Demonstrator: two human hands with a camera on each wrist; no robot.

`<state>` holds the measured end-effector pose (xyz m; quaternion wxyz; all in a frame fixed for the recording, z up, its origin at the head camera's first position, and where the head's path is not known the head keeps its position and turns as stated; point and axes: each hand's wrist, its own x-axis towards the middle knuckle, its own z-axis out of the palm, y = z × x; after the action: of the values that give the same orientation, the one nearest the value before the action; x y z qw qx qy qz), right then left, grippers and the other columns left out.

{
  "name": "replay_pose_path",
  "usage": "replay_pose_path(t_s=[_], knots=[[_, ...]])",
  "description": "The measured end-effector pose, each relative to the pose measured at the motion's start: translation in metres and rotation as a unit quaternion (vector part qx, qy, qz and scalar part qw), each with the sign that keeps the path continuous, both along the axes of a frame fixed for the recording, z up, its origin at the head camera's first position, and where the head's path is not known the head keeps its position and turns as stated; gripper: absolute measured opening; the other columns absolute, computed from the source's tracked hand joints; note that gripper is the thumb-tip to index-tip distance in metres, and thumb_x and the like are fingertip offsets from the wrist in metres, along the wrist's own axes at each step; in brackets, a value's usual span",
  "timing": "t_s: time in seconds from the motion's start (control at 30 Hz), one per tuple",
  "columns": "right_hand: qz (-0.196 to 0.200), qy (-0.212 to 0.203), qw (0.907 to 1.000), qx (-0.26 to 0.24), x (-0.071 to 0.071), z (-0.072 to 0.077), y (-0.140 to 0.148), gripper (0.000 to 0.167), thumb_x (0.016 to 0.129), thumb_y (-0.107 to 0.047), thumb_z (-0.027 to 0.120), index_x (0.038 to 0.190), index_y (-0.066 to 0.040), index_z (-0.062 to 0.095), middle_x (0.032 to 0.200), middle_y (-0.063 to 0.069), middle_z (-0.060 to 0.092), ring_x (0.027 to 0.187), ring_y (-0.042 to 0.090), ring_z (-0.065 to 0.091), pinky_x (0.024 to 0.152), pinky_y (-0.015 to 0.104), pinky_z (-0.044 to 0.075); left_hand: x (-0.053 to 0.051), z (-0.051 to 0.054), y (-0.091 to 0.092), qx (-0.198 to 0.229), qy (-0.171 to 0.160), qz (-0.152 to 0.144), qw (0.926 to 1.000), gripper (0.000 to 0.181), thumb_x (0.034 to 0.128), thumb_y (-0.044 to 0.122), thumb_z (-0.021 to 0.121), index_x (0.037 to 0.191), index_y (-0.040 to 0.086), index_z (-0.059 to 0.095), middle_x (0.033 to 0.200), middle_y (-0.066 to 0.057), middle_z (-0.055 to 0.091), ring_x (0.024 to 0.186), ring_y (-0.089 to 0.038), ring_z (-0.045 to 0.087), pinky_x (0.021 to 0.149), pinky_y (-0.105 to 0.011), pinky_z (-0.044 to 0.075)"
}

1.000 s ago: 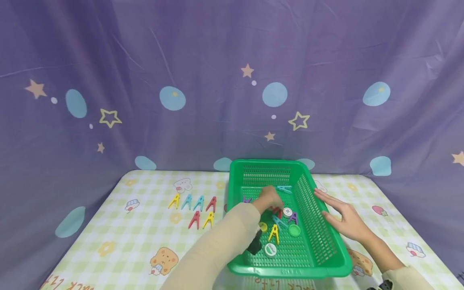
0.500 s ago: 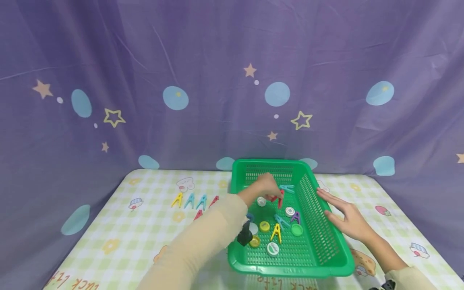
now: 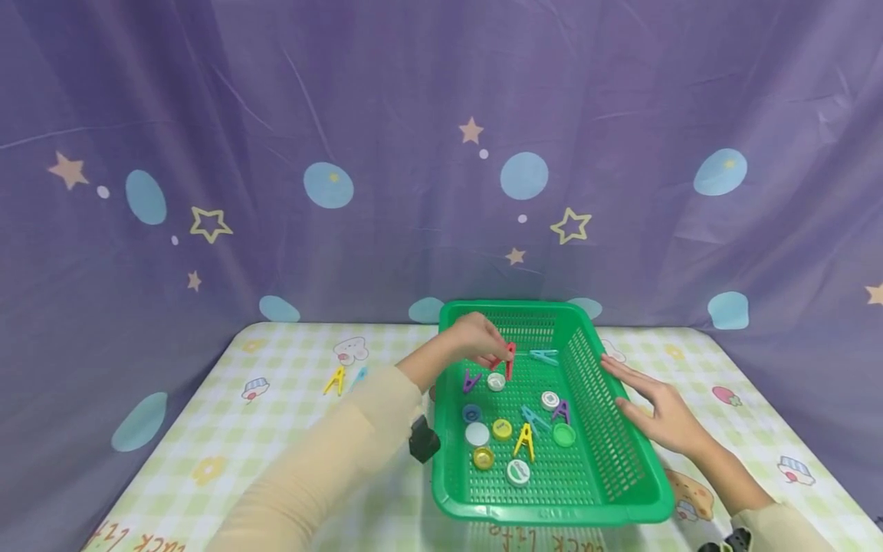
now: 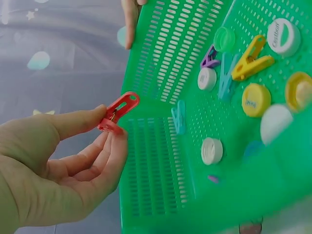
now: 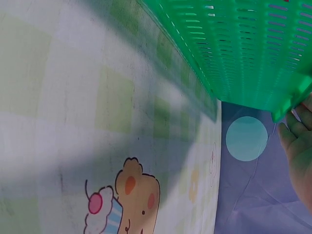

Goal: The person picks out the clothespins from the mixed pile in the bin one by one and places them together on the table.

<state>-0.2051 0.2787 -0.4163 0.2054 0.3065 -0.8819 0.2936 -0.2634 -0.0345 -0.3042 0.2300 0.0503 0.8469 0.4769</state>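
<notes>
My left hand [image 3: 476,339] pinches a red clothespin [image 3: 510,362] between thumb and fingertips, above the far left part of the green basket [image 3: 552,515]. In the left wrist view the red clothespin [image 4: 126,104] points away from the fingertips, clear of the basket floor. Straight fingers of my right hand [image 3: 662,418] rest along the basket's right rim. Inside the basket lie purple clothespins [image 3: 471,381], blue clothespins [image 3: 534,421] and a yellow clothespin [image 3: 525,442]. Several bottle caps lie among them, including a green cap [image 3: 563,435] and a white cap [image 3: 518,473].
On the checked tablecloth [image 3: 228,452], left of the basket, lie a yellow clothespin [image 3: 335,381] and a partly hidden blue clothespin [image 3: 360,376]. My left sleeve [image 3: 331,452] covers the area beside them. A purple curtain [image 3: 414,253] hangs behind the table.
My left hand has lifted the red clothespin from the basket floor and moved left with it, uncovering several caps and a purple clothespin. The right hand stays at the rim.
</notes>
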Motion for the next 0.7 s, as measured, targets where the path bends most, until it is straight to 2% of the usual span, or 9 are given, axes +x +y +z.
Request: replay_pose_path(t_s=[0.1,0.23,0.37,0.5,0.7], knots=[[-0.001,0.005,1.0000,0.000,0.000,0.000,0.000,0.054,0.086,-0.005,0.062,0.139,-0.008,0.051,0.145,0.013,0.051,0.137,-0.009,0.033,0.105,-0.002,0.020,0.004,0.001,-0.013,0.001,0.003,-0.001,1.0000,0.018,0.0824,0.008,0.074,0.097,-0.001,0.068,0.101,-0.013,0.069,0.087,-0.024,0.071,0.076,-0.030,0.061],[-0.002,0.007,1.0000,0.000,-0.001,-0.001,0.000,0.054,0.086,-0.005,0.062,0.139,-0.008,0.051,0.145,0.012,0.051,0.137,-0.009,0.033,0.105,-0.002,0.020,0.008,-0.001,-0.032,0.001,0.007,-0.010,0.9999,0.021,0.0841,0.013,0.074,0.102,0.002,0.069,0.100,-0.010,0.069,0.080,-0.015,0.069,0.080,-0.030,0.061],[-0.001,0.007,1.0000,-0.002,-0.001,-0.001,0.000,0.054,0.086,-0.005,0.062,0.139,-0.008,0.050,0.144,0.015,0.051,0.137,-0.009,0.033,0.105,-0.002,0.019,0.010,-0.007,-0.052,0.016,0.000,-0.010,0.9998,0.027,0.0858,0.015,0.072,0.110,0.004,0.068,0.106,-0.011,0.070,0.089,-0.016,0.069,0.083,-0.030,0.060],[0.000,0.005,1.0000,-0.003,0.001,-0.002,-0.001,0.054,0.086,-0.005,0.062,0.139,-0.008,0.050,0.144,0.013,0.051,0.137,-0.008,0.034,0.105,-0.001,0.020,0.014,-0.012,-0.072,0.058,-0.010,-0.005,0.9983,0.032,0.0880,0.013,0.069,0.117,0.000,0.063,0.114,-0.016,0.068,0.098,-0.024,0.070,0.085,-0.031,0.059],[-0.003,0.005,1.0000,-0.005,0.000,0.000,0.000,0.055,0.086,-0.005,0.063,0.139,-0.008,0.050,0.147,0.006,0.049,0.136,-0.009,0.035,0.105,-0.001,0.021,0.016,-0.021,-0.104,0.122,0.002,-0.021,0.9923,0.032,0.0915,0.009,0.063,0.121,-0.004,0.059,0.116,-0.018,0.066,0.097,-0.021,0.070,0.096,-0.040,0.055]])
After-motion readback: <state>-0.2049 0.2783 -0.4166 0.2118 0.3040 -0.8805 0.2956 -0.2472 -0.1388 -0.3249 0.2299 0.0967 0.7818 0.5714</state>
